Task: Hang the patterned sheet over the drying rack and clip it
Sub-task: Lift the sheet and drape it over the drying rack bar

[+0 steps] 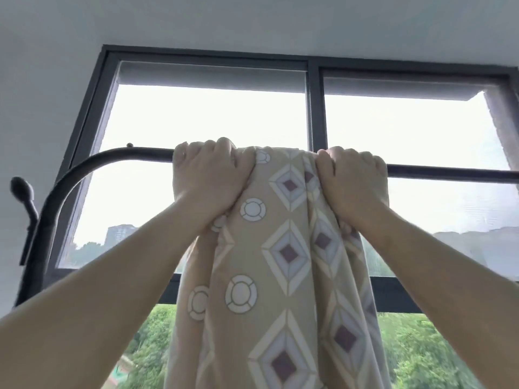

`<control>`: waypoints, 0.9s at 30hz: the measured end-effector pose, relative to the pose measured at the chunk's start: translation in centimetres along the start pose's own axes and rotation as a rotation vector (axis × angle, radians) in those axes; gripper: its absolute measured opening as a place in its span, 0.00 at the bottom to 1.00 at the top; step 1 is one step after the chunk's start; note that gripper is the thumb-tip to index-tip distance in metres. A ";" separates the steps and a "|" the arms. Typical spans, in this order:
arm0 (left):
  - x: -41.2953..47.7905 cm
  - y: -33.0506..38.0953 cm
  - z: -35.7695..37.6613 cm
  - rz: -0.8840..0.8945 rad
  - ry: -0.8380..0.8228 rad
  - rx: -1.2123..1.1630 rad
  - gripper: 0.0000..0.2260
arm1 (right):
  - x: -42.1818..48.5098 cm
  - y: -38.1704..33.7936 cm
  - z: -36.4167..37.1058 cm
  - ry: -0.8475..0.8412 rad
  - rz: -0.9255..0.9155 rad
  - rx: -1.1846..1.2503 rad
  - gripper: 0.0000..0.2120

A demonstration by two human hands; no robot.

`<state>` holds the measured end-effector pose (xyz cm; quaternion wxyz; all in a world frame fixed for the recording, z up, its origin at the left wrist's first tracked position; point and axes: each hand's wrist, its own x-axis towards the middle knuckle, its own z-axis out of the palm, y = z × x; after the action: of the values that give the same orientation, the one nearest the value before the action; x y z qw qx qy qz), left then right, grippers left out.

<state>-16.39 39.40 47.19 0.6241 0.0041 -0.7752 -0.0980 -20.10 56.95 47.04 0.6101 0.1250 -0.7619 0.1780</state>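
Observation:
A beige patterned sheet (280,248) with diamonds and circles hangs bunched over the dark horizontal bar of the drying rack (449,172), high in front of the window. My left hand (210,178) grips the sheet's left side at the bar. Over on the sheet's right side, my right hand (351,183) clutches the fabric against the bar. Both arms reach upward. The sheet's folds drop down past the bottom of the view. No clip is visible.
The rack bar curves down at the left into an upright post (45,228) with a knobbed hook (24,192). Behind it stands a dark-framed window (317,108) with roller blinds at the top, trees and buildings outside. White wall and ceiling surround it.

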 end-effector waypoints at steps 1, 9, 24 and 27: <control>-1.0 -0.3 0.7 0.007 0.038 -0.073 0.18 | -1.3 0.1 0.8 0.041 -0.007 0.073 0.19; -6.8 0.1 0.7 -0.412 -0.068 -0.956 0.23 | -7.1 -0.7 0.4 -0.044 0.404 0.952 0.18; 5.6 2.9 -5.2 -0.032 0.070 -0.531 0.14 | 6.3 -3.1 -5.9 -0.032 0.080 0.675 0.15; 7.3 2.5 -4.3 -0.053 -0.128 -0.500 0.16 | 7.7 -2.5 -5.0 -0.114 0.165 0.650 0.18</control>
<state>-13.61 40.27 55.54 0.5525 -0.1361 -0.7645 -0.3029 -16.42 56.99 55.83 0.4783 0.2609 -0.7057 0.4529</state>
